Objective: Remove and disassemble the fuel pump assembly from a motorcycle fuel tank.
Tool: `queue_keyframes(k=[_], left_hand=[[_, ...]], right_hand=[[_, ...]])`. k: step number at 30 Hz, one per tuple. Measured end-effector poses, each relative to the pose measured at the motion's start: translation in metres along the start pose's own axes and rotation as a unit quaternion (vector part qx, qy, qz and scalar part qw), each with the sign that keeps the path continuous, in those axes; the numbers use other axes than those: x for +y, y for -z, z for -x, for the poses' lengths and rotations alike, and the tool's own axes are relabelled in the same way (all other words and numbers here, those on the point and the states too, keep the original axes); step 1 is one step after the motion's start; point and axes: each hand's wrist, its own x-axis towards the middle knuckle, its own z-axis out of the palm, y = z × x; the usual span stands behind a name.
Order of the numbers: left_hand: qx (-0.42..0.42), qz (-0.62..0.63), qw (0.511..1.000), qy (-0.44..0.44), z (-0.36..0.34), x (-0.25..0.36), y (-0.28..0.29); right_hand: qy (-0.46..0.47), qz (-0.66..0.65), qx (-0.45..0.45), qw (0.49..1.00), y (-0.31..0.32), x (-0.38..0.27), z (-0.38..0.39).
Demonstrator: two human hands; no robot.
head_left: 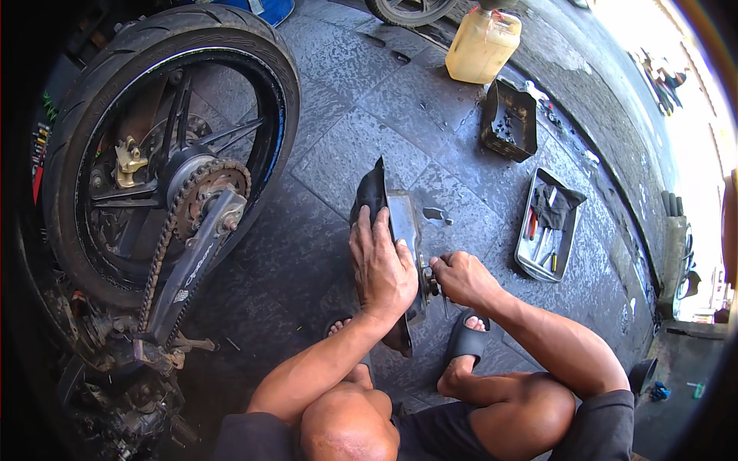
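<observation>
A black metal part with a thin flanged rim and a grey, box-like side stands on edge before me, between my feet. My left hand grips it from the left, palm on its dark face and fingers pointing away from me. On its right side sits a small dark fitting. My right hand is closed at that fitting, thumb and fingers pinched together. Whether it holds the fitting itself or a small tool is hidden by the fingers.
To my left stands a motorcycle rear wheel with chain and swingarm. At right lie a metal tray of tools and a cloth, and a dark bin with small parts. A yellowish jerrycan stands farther off on the tiled floor.
</observation>
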Motion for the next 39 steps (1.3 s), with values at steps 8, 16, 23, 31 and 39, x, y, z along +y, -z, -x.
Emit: queue_keyframes(k=[8,16,23,31,39], left_hand=[[0.015,-0.009,1.0,0.019,-0.002,0.006,-0.007],[0.011,-0.014,1.0,0.018,0.0,0.005,-0.005],[0.0,-0.006,0.999,0.034,-0.008,0.004,-0.002],[0.002,-0.018,0.999,0.042,-0.016,-0.003,0.005],[0.009,-0.017,0.999,0.028,-0.011,0.002,-0.009]], right_hand=[[-0.061,-0.049,-0.053,0.996,0.018,-0.034,0.027],[-0.084,-0.046,-0.098,0.991,0.015,-0.018,0.021],[-0.093,-0.137,0.07,0.984,-0.016,-0.018,0.018],[-0.038,-0.107,0.074,0.991,-0.011,-0.035,0.017],[-0.119,-0.09,-0.038,0.988,-0.008,-0.028,0.01]])
